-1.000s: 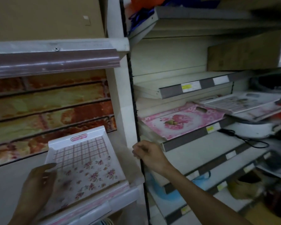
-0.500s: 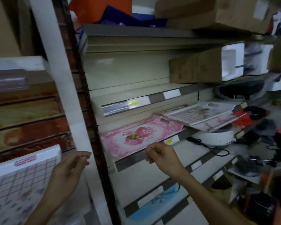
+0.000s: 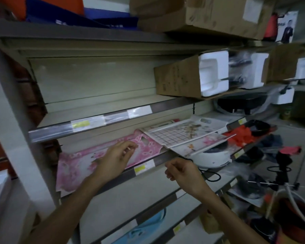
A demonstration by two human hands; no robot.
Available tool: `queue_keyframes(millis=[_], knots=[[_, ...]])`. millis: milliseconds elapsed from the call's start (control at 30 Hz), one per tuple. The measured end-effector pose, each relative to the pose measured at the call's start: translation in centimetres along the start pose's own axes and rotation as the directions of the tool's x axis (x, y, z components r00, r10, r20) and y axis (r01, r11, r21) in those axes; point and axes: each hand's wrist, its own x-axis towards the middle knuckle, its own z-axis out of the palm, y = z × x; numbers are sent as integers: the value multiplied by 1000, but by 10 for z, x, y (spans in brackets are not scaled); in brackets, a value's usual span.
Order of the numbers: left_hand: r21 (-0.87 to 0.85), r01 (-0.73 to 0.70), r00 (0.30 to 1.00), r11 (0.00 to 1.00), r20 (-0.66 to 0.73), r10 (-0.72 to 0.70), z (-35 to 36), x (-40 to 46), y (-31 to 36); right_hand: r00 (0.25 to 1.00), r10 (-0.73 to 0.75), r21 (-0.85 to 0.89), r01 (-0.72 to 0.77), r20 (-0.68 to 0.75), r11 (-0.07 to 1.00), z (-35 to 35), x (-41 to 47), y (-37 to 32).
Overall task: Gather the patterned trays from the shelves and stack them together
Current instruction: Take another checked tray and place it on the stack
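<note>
Reaching over the pink floral tray (image 3: 74,166) on the shelf (image 3: 148,161), the left hand (image 3: 115,158) hovers with loosely curled fingers, empty. The right hand (image 3: 182,170) hangs empty just beside; the grid-patterned tray (image 3: 176,134) lies beyond it.

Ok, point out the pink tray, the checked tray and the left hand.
pink tray (image 3: 149,148), head view, right end near its handle slot.
checked tray (image 3: 173,136), head view, grid-patterned face.
left hand (image 3: 115,158), head view, back of hand.
</note>
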Motion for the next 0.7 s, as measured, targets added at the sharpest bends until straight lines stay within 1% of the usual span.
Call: queue_keyframes(millis=[133,300,433,533,600,667,700], knots=[[97,-126,982,987,150,111,39,45,4,999,-1,-7,1,-50,1000,-24,15,9],[124,-215,958,969,218,185,78,87,-9,990,-23,-67,14,-137,998,-51,46,15],[156,-325,913,933,309,267,99,112,-23,979,-14,-77,-2,-205,997,-71,75,17],[174,-418,866,892,374,333,102,124,-30,963,62,-100,-91,-264,991,-88,98,18],[135,-474,835,870,383,396,102,130,-35,934,130,-101,-172,-331,980,-97,117,25],[96,-489,831,867,355,429,102,136,-40,895,240,-33,-271,-375,962,-103,136,32],[80,-487,837,870,327,438,101,139,-41,871,302,37,-312,-387,949,-104,146,36]])
